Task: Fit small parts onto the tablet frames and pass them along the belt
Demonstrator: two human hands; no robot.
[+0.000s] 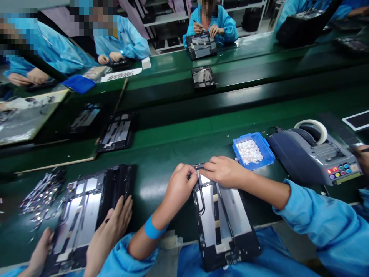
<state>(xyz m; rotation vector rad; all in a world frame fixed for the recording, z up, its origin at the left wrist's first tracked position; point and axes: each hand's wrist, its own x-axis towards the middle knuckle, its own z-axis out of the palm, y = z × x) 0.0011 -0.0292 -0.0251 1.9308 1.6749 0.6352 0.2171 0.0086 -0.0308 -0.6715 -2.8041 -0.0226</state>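
Observation:
An opened tablet (208, 215) with silver battery panels, a dark flex strip and exposed boards rests over the bench's near edge, its lower end above my lap. At its upper left corner my left hand (181, 186), with a blue band on the wrist, has thumb and forefinger pinched; whatever is between them is hidden. My right hand (223, 172) reaches over the tablet's top edge, fingers bent and close together beside the left fingertips. What the right fingertips grip cannot be made out. A blue tray (268, 157) of small white pieces stands just beyond the right hand.
A tape dispenser (305, 157) sits to the right. On the left, a neighbour's hands (111, 234) hold another opened tablet (83, 219), near a pile of small metallic parts (43, 192). More tablets lie farther off, including one (203, 77) on the middle strip. Co-workers sit opposite.

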